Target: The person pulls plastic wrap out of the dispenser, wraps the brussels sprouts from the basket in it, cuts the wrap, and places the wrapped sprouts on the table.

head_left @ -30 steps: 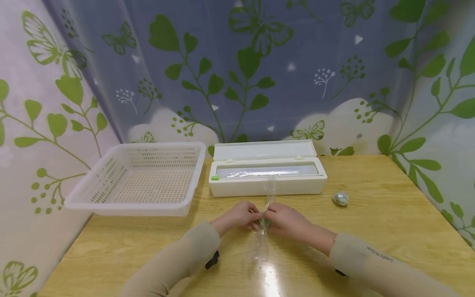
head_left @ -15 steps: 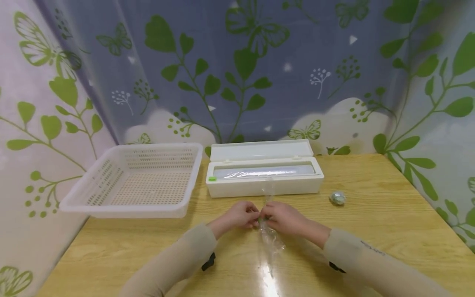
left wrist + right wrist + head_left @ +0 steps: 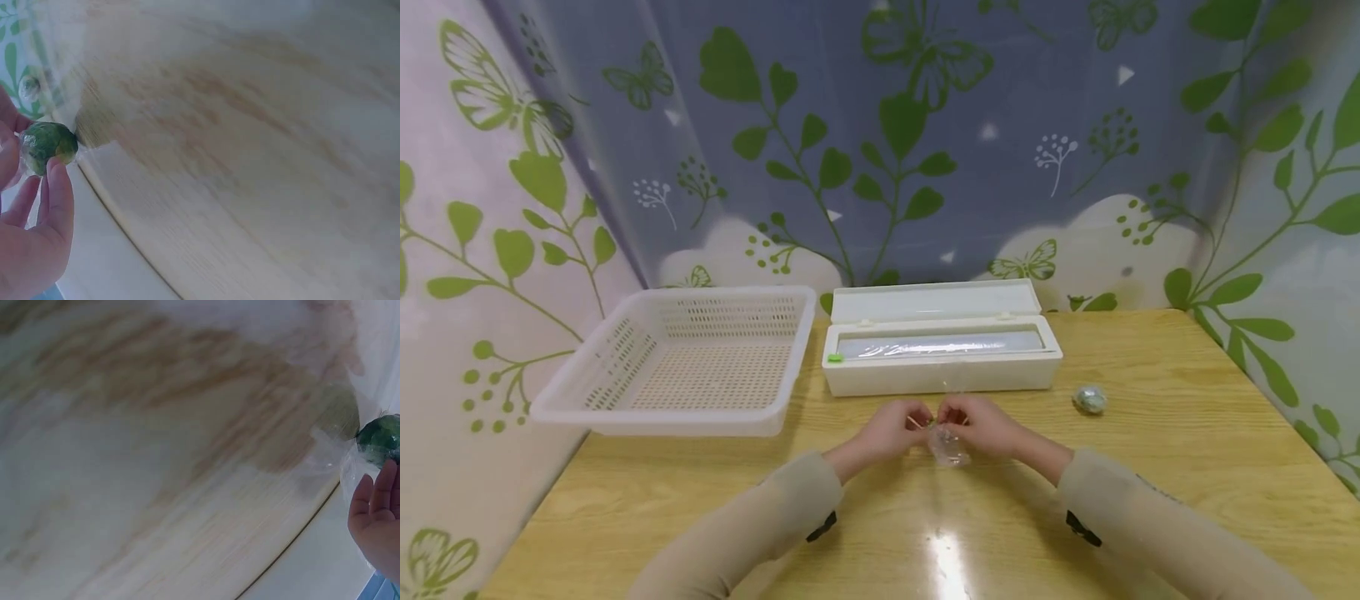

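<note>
Between both hands, in front of the dispenser, is a Brussels sprout covered in clear cling film. My left hand holds it with the fingertips against its leaves, as the left wrist view shows. From the other side my right hand pinches at the film and sprout with bent fingers; in the right wrist view the sprout is just above its fingertips. Film bunches below the fingers in the head view. The hands hide most of the sprout there.
Behind the hands stands a white cling film dispenser box, lid raised, with a green slider at its left. A white perforated basket is at the left. On the wooden table, to the right, lies a small film-wrapped green ball.
The film that hung loose toward me is now gathered into a shorter bunch under the fingers. Both hands have shifted slightly away from me, and the left fingers are raised more.
</note>
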`<move>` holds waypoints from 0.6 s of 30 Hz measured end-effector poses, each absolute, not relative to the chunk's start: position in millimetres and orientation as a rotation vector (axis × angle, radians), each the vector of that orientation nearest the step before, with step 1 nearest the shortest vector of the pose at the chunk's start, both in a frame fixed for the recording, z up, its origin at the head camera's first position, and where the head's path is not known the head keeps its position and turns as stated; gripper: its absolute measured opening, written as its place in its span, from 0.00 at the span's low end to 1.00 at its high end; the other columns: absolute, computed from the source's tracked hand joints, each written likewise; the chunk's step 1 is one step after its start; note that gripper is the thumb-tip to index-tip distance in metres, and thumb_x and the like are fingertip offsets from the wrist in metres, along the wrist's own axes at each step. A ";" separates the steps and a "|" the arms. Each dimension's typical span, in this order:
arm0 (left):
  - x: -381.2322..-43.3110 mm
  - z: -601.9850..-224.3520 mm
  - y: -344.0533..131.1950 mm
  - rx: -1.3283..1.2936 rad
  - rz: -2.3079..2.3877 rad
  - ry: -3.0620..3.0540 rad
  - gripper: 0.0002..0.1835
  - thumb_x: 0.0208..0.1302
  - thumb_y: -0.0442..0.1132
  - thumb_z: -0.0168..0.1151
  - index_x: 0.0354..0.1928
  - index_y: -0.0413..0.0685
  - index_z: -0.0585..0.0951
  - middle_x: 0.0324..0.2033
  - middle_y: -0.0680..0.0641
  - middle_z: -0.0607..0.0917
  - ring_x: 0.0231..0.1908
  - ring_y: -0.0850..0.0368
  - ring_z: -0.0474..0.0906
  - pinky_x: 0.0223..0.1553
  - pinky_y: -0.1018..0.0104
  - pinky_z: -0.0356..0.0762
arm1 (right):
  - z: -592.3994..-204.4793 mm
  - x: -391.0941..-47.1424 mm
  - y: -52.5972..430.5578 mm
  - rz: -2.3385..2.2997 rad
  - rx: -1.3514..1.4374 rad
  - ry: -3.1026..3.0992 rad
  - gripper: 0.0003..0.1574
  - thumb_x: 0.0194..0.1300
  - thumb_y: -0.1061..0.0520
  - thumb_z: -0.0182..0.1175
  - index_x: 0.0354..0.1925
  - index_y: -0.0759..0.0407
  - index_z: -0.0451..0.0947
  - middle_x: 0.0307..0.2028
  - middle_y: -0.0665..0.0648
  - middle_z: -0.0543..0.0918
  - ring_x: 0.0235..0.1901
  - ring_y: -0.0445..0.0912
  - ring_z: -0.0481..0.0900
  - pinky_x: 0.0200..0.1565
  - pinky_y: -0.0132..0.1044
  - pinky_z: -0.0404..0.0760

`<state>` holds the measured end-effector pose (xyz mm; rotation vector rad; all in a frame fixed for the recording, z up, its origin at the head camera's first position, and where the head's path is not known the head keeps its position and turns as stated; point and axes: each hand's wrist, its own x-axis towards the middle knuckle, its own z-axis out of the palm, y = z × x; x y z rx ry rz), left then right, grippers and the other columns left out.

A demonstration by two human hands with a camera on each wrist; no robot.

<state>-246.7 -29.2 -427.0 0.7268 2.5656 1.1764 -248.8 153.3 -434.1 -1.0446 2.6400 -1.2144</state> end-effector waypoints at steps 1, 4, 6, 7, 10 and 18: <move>-246.9 -427.2 -28.6 0.720 1.168 2.581 0.08 0.53 0.29 0.60 0.36 0.37 0.77 0.33 0.46 0.79 0.34 0.56 0.75 0.32 0.72 0.74 | -434.4 -249.0 153.8 -1.219 -1.039 2.633 0.04 0.53 0.69 0.56 0.28 0.62 0.73 0.25 0.49 0.74 0.27 0.40 0.71 0.30 0.31 0.73; -247.3 -427.5 -27.3 0.691 1.175 2.588 0.04 0.55 0.29 0.59 0.34 0.39 0.78 0.31 0.48 0.79 0.32 0.57 0.75 0.30 0.71 0.74 | -434.5 -248.7 155.3 -1.228 -1.026 2.612 0.04 0.54 0.67 0.57 0.27 0.61 0.73 0.24 0.49 0.74 0.26 0.39 0.71 0.29 0.31 0.73; -247.6 -427.5 -27.1 0.703 1.178 2.590 0.02 0.55 0.30 0.59 0.31 0.41 0.78 0.30 0.50 0.79 0.31 0.59 0.74 0.29 0.71 0.73 | -433.8 -247.7 156.3 -1.229 -1.027 2.595 0.04 0.54 0.66 0.59 0.26 0.61 0.73 0.23 0.48 0.74 0.25 0.38 0.71 0.28 0.31 0.74; -247.9 -427.6 -27.0 0.712 1.175 2.595 0.01 0.55 0.31 0.60 0.30 0.43 0.78 0.29 0.52 0.78 0.31 0.60 0.74 0.29 0.72 0.73 | -433.5 -247.2 156.7 -1.226 -1.036 2.590 0.05 0.54 0.65 0.60 0.26 0.60 0.73 0.22 0.48 0.74 0.25 0.38 0.71 0.29 0.31 0.74; -248.3 -428.0 -26.7 0.742 1.179 2.596 0.03 0.56 0.34 0.60 0.26 0.44 0.77 0.27 0.53 0.78 0.31 0.61 0.73 0.28 0.72 0.73 | -431.5 -245.1 157.2 -1.206 -1.072 2.591 0.05 0.54 0.63 0.60 0.25 0.60 0.73 0.21 0.48 0.75 0.24 0.37 0.71 0.29 0.31 0.74; -249.9 -428.5 -25.6 0.661 1.200 2.563 0.04 0.56 0.36 0.60 0.27 0.44 0.79 0.26 0.53 0.78 0.28 0.62 0.73 0.26 0.72 0.73 | -428.4 -240.7 152.6 -1.166 -0.976 2.682 0.07 0.58 0.60 0.57 0.25 0.60 0.73 0.20 0.48 0.73 0.22 0.38 0.67 0.24 0.30 0.69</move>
